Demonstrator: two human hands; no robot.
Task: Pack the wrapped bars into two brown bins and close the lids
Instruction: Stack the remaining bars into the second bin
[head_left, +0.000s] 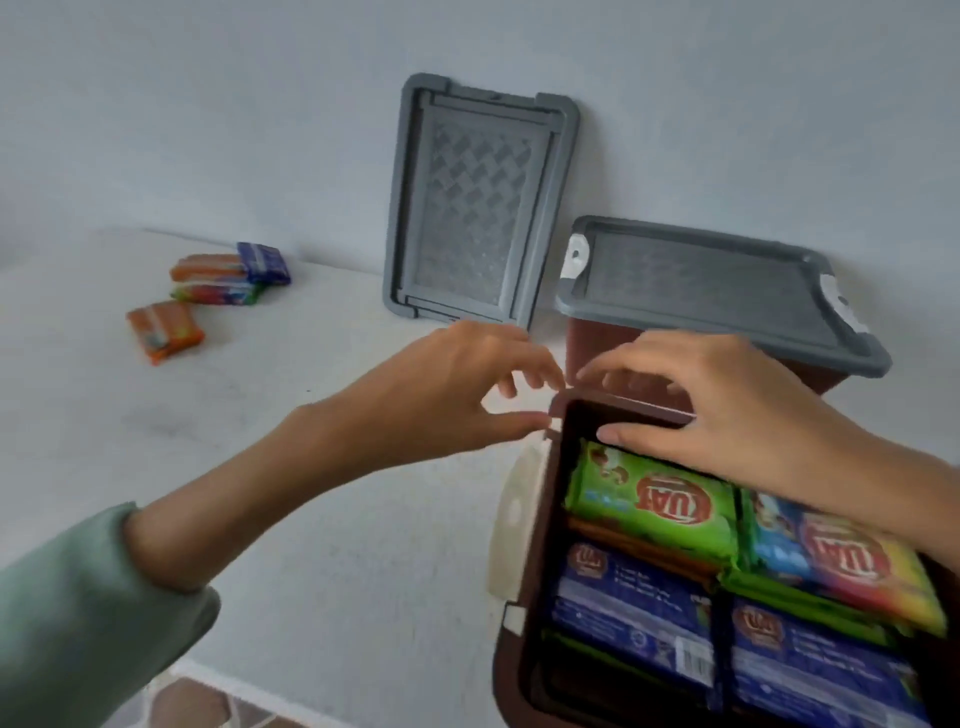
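An open brown bin (530, 597) stands at the lower right, filled with wrapped bars (654, 499) in green, blue and mixed colours. My right hand (727, 410) grips its far rim, thumb inside and fingers over the edge. My left hand (441, 395) is at the bin's far left corner with loosely curved fingers; its thumb tip touches the corner. Behind stands a second brown bin (592, 343) with a grey lid (701, 291) on it. A loose grey lid (472, 208) leans upright against the wall.
Several wrapped bars (228, 275) lie stacked at the far left of the white table (311, 519), with one orange bar (163, 330) apart in front. A white latch (511, 519) hangs on the open bin's left side. Tiled floor (208, 712) shows beyond the table's near edge.
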